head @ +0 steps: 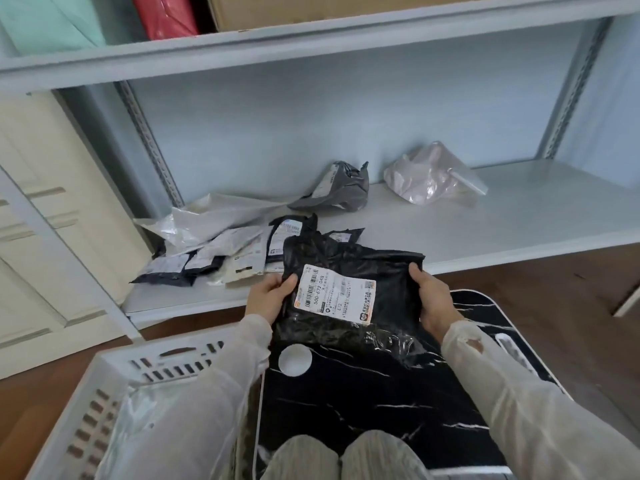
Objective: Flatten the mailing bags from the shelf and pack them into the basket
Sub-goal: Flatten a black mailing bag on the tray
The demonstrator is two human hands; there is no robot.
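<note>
Knees: at bottom edge, against a black marbled tray. Basket: white, slotted, at lower left, beside the tray. Left hand: forearm reaching forward, thumb on top, fingers curled under the left edge of a black bag. Right hand: mirrored, gripping the bag's right edge. Bag: held over the tray's far end, white label facing up. Shelf: bears a pile of bags at left, a crumpled grey bag, a clear bag.
</note>
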